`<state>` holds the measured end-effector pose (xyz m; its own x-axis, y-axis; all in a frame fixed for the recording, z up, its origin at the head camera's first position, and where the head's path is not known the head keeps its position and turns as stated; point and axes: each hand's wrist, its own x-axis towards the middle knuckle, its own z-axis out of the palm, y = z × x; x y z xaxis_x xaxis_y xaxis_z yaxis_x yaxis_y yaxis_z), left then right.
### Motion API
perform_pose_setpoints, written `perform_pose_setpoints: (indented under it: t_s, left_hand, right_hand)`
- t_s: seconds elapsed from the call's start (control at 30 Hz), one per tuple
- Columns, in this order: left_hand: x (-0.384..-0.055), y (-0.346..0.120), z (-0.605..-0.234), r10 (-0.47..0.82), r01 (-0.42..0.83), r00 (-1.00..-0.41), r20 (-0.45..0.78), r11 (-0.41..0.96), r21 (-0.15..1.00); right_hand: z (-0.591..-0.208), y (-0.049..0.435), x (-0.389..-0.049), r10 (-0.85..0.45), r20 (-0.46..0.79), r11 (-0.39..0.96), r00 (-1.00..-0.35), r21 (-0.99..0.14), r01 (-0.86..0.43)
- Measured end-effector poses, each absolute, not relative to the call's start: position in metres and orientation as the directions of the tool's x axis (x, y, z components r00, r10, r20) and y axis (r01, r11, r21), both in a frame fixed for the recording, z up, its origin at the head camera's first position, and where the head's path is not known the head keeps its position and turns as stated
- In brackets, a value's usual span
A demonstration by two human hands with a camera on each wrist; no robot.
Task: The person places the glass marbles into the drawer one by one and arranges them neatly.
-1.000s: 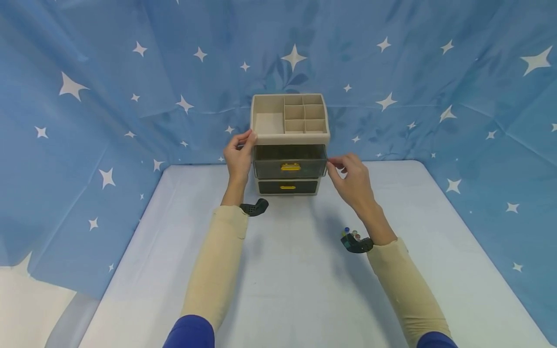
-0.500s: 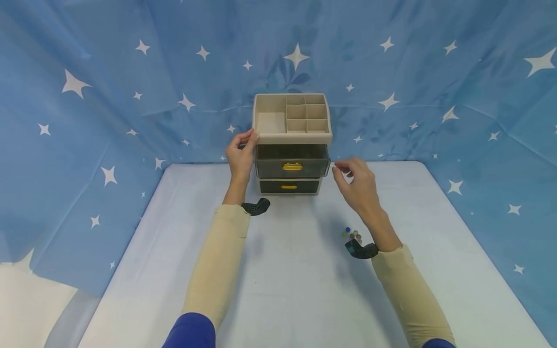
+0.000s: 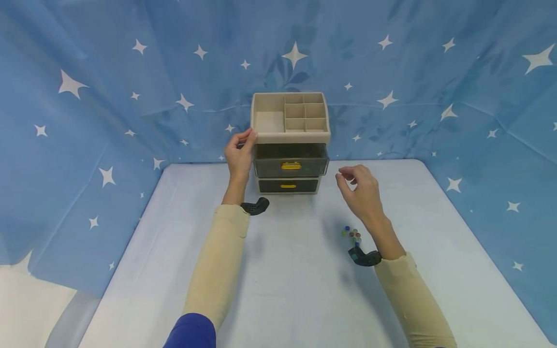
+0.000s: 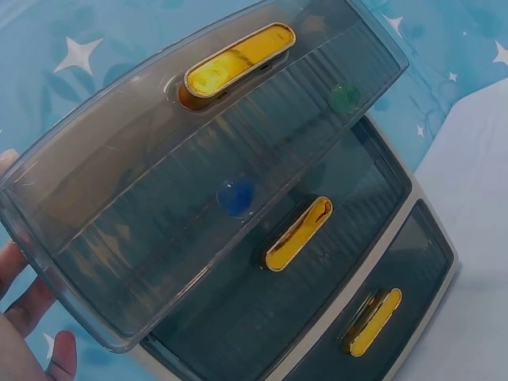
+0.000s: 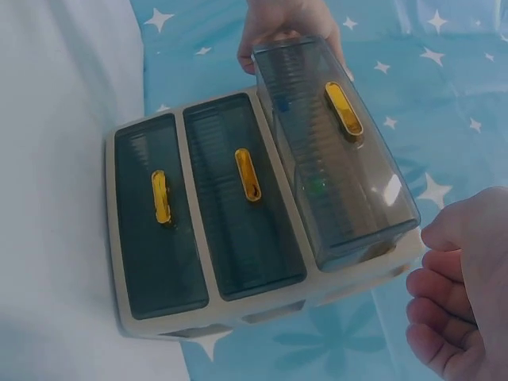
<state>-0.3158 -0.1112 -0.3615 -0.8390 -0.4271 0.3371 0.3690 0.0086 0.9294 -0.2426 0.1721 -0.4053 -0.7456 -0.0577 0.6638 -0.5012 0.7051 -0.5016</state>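
Note:
A cream desktop drawer organizer (image 3: 290, 138) stands at the back of the table, with smoky see-through drawers and gold handles. Its top drawer (image 3: 271, 167) is pulled out; a blue marble (image 4: 236, 197) and a green marble (image 4: 344, 98) show inside. The two lower drawers in the wrist views are closed. My left hand (image 3: 238, 155) holds the organizer's left side by the upper front corner, fingers beside the pulled-out drawer. Off to the right, my right hand (image 3: 360, 190) hovers apart from the drawer, fingers loosely curled and holding nothing.
Several small coloured marbles (image 3: 352, 234) lie on the white table (image 3: 296, 270) near my right wrist. The organizer's top tray (image 3: 270, 122) is divided into compartments. A blue star-patterned cloth (image 3: 209, 87) hangs behind and along both sides.
My right hand has let go of the top drawer's right edge and drawn back to the right and toward me. The left hand stays at the organizer; the drawer remains pulled out.

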Motion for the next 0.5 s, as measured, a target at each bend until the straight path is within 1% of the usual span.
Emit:
perform_pose_setpoints:
  t_s: [0.27, 0.5]
  left_hand:
    - [-0.313, -0.113, -0.362, -0.409, 0.383, -0.842, 0.352, 0.005, 0.924]
    - [-0.310, -0.113, -0.361, -0.400, 0.381, -0.846, 0.353, 0.008, 0.924]
  right_hand:
    - [-0.416, 0.181, -0.239, -0.039, 0.679, 0.711, -0.733, -0.497, -0.497]
    - [-0.424, 0.188, -0.234, -0.025, 0.673, 0.705, -0.739, -0.512, -0.491]
